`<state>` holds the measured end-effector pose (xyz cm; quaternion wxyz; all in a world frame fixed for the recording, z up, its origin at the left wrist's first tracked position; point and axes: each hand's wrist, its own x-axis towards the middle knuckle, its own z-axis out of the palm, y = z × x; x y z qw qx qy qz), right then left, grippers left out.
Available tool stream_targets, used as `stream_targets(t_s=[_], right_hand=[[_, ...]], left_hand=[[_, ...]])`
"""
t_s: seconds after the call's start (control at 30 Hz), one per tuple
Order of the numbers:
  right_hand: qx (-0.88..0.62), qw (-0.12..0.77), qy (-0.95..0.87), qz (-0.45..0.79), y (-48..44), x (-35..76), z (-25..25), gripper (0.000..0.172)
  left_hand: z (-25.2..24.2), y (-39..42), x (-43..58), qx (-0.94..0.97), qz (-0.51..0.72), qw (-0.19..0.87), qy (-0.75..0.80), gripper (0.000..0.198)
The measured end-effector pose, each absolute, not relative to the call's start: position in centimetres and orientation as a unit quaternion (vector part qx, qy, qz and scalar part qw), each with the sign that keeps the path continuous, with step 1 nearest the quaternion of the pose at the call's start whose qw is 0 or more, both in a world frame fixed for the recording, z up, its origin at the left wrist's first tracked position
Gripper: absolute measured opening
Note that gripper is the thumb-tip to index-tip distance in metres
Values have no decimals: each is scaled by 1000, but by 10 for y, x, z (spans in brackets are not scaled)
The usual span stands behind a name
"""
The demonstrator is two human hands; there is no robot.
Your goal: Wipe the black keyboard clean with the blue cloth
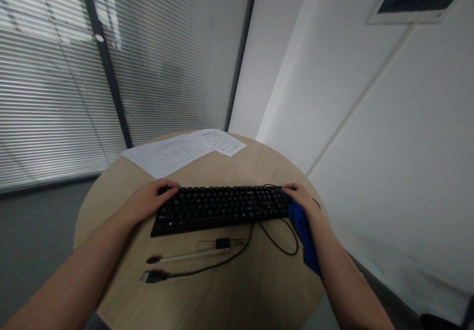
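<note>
A black keyboard (222, 207) lies across the middle of a round wooden table (229, 290). My left hand (150, 200) curls round the keyboard's left end, fingers bent over its far corner. My right hand (301, 197) grips the right end, and a blue cloth-like thing (305, 236) sits under that palm and wrist, hanging back toward the table edge. The keyboard's black cable (274, 238) loops in front of it and ends in a USB plug (153, 276) near the front left.
A thin white pen-like stick (185, 257) with a small black clip lies between the keyboard and the plug. Printed paper sheets (177, 153) rest at the table's far side. Window blinds (55, 98) stand behind on the left, white walls on the right.
</note>
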<state>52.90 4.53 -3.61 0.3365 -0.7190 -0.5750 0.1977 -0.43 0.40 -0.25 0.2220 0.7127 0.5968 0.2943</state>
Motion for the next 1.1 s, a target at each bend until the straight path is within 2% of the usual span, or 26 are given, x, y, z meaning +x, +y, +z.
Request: stream_targets(t_s=[0.17, 0.77, 1.1], right_hand=[[-721, 321, -577, 212, 52, 532, -39, 34], [-726, 316, -582, 187, 40, 527, -33, 41], [-711, 344, -593, 159, 38, 526, -39, 41]], left_hand=[[-3, 4, -4, 715, 288, 224, 596, 53], [-3, 3, -3, 710, 298, 230, 595, 51], [-6, 5, -6, 708, 301, 233, 595, 54]])
